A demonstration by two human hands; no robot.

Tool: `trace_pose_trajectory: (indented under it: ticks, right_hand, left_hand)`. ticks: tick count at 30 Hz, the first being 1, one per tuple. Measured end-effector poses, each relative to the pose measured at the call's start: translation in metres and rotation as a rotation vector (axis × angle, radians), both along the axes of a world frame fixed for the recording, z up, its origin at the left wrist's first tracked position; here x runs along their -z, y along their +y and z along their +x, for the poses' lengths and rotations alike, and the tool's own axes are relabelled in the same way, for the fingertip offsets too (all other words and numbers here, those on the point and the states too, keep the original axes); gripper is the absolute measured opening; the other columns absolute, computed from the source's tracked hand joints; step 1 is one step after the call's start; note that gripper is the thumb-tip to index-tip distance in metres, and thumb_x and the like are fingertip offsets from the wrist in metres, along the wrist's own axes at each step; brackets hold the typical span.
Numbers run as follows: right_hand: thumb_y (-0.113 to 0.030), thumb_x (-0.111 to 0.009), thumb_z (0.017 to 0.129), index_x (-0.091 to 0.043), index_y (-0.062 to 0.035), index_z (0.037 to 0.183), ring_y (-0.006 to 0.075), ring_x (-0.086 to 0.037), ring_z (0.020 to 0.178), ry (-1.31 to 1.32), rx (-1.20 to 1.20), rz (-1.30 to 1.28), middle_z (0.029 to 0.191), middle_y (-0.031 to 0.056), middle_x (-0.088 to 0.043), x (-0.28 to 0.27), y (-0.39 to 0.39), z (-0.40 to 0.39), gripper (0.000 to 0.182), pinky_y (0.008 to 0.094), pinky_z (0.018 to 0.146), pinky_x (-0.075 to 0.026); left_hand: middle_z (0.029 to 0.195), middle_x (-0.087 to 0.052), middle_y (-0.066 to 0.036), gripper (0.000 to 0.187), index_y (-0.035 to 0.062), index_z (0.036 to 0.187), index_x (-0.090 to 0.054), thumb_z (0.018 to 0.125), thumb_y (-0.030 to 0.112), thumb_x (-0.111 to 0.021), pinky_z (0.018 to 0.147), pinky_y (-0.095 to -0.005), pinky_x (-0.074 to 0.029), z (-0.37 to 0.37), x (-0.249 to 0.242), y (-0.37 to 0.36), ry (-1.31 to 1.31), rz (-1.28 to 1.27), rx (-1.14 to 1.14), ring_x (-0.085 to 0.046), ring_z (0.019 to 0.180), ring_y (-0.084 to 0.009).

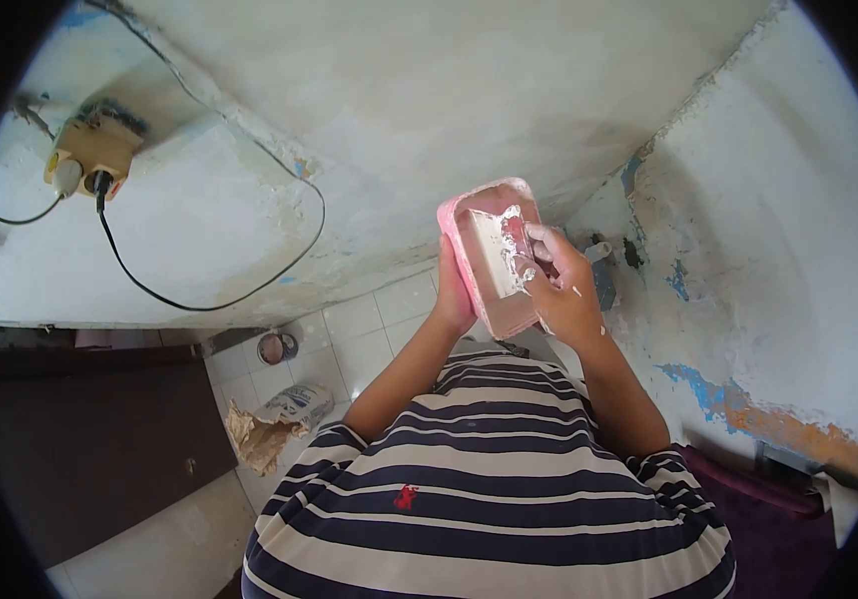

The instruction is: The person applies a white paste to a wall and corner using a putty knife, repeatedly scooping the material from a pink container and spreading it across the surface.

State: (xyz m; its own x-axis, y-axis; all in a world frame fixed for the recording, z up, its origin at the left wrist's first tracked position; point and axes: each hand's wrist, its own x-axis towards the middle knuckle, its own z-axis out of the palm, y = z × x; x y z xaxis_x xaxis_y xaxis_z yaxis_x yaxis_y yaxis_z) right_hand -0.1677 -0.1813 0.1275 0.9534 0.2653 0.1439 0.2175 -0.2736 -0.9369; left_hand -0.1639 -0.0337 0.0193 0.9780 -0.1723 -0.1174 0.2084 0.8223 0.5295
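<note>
A shallow pink plastic tray [452, 232], smeared with white paste, is held up in front of my chest, its open side tilted toward me. My left hand [454, 292] is closed round its left side, with the fingers partly hidden behind it. Over the tray, my right hand [571, 290] grips a putty knife [494, 250] by its reddish, paste-covered handle. The wide blade lies inside the tray with white paste along it. Paste also spots the right hand's fingers and wrist.
Patchy walls [429, 90] meet in a corner ahead, paint peeling at right. A socket block [94, 155] with plugs and a looping black cable [321, 215] is on the left wall. An open bag [294, 404] and a small tub [271, 348] stand on the tiled floor beside dark furniture [89, 439].
</note>
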Motion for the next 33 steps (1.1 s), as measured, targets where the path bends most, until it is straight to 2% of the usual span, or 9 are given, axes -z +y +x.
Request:
trace_pose_trajectory:
  ticks: [2, 6, 9, 11, 14, 15, 27, 29, 33]
  right_hand:
    - [-0.003, -0.062, 0.092, -0.056, 0.0045, 0.127, 0.0209, -0.071, 0.097, 0.199, 0.043, 0.341, 0.106, 0.0226, -0.072, 0.007, -0.004, 0.006, 0.036, 0.0333, 0.084, -0.054]
    - [-0.001, -0.059, 0.094, -0.054, 0.0056, 0.129, 0.016, -0.068, 0.099, 0.255, 0.034, 0.517, 0.107, 0.0202, -0.072, 0.006, -0.024, 0.016, 0.036, 0.0319, 0.084, -0.054]
    - [0.0, -0.058, 0.092, -0.053, 0.0039, 0.129, 0.024, -0.073, 0.092, -0.015, 0.203, 0.177, 0.101, 0.022, -0.073, -0.006, -0.041, 0.016, 0.037, 0.0342, 0.081, -0.055]
    - [0.0, -0.056, 0.09, -0.052, 0.0015, 0.129, 0.0385, -0.072, 0.085, -0.203, 0.169, -0.092, 0.094, 0.024, -0.071, -0.014, -0.054, 0.014, 0.039, 0.0399, 0.076, -0.055]
    - [-0.001, -0.056, 0.088, -0.052, -0.0015, 0.128, 0.0469, -0.065, 0.085, -0.133, 0.142, -0.206, 0.09, 0.0248, -0.069, -0.019, -0.066, 0.015, 0.04, 0.0459, 0.074, -0.054]
    - [0.001, -0.059, 0.089, -0.053, 0.0005, 0.126, 0.0427, -0.069, 0.092, -0.124, 0.105, -0.213, 0.099, 0.0297, -0.068, -0.017, -0.071, 0.018, 0.038, 0.0356, 0.077, -0.054]
    - [-0.001, -0.057, 0.092, -0.049, 0.0028, 0.131, 0.026, -0.071, 0.094, -0.002, -0.038, 0.016, 0.104, 0.0242, -0.071, -0.019, -0.168, 0.064, 0.04, 0.0331, 0.081, -0.052]
    - [-0.001, -0.057, 0.092, -0.048, 0.0029, 0.132, 0.022, -0.069, 0.095, 0.017, -0.05, 0.061, 0.106, 0.0226, -0.071, -0.011, -0.185, 0.074, 0.041, 0.0323, 0.081, -0.052]
    - [0.0, -0.057, 0.092, -0.049, 0.0031, 0.132, 0.017, -0.066, 0.095, 0.109, -0.083, 0.148, 0.105, 0.0187, -0.07, 0.006, -0.212, 0.086, 0.041, 0.0314, 0.082, -0.052]
  left_hand:
    - [0.143, -0.053, -0.013, 0.081, 0.0091, 0.149, -0.039, 0.1, 0.07, -0.017, 0.11, -0.0437, -0.044, 0.004, -0.007, -0.001, -0.032, -0.077, 0.02, -0.055, 0.129, -0.0275]
    - [0.14, -0.055, -0.012, 0.081, 0.0105, 0.148, -0.041, 0.098, 0.072, -0.022, 0.107, -0.046, -0.047, 0.018, -0.025, -0.01, -0.013, -0.204, 0.025, -0.057, 0.125, -0.0279]
    - [0.141, -0.054, -0.01, 0.078, 0.0118, 0.146, -0.044, 0.098, 0.071, -0.027, 0.107, -0.0463, -0.046, 0.027, -0.029, -0.026, -0.031, -0.235, 0.004, -0.056, 0.126, -0.0278]
    - [0.144, -0.051, -0.008, 0.085, 0.0135, 0.149, -0.041, 0.095, 0.077, -0.026, 0.108, -0.0447, -0.043, 0.031, -0.02, -0.035, -0.045, -0.232, 0.037, -0.052, 0.13, -0.0267]
    - [0.143, -0.051, -0.008, 0.084, 0.0136, 0.148, -0.041, 0.095, 0.077, -0.026, 0.107, -0.0437, -0.044, 0.037, -0.003, -0.053, 0.028, -0.204, 0.02, -0.052, 0.128, -0.0264]
    - [0.143, -0.051, -0.008, 0.084, 0.0136, 0.148, -0.041, 0.095, 0.077, -0.026, 0.107, -0.0437, -0.044, 0.041, 0.0, -0.06, 0.034, -0.201, 0.024, -0.052, 0.128, -0.0264]
    - [0.142, -0.052, -0.011, 0.085, 0.0113, 0.149, -0.038, 0.097, 0.076, -0.019, 0.108, -0.0443, -0.045, 0.088, -0.018, -0.158, -0.055, -0.066, 0.106, -0.053, 0.128, -0.0282]
    - [0.131, -0.058, -0.015, 0.088, 0.0105, 0.144, -0.043, 0.093, 0.08, -0.023, 0.094, -0.0468, -0.054, 0.095, -0.019, -0.181, 0.077, -0.009, -0.005, -0.063, 0.113, -0.0314]
    - [0.13, -0.059, -0.016, 0.091, 0.0098, 0.144, -0.043, 0.092, 0.081, -0.023, 0.094, -0.0475, -0.055, 0.1, -0.014, -0.212, 0.132, 0.008, -0.077, -0.064, 0.112, -0.0321]
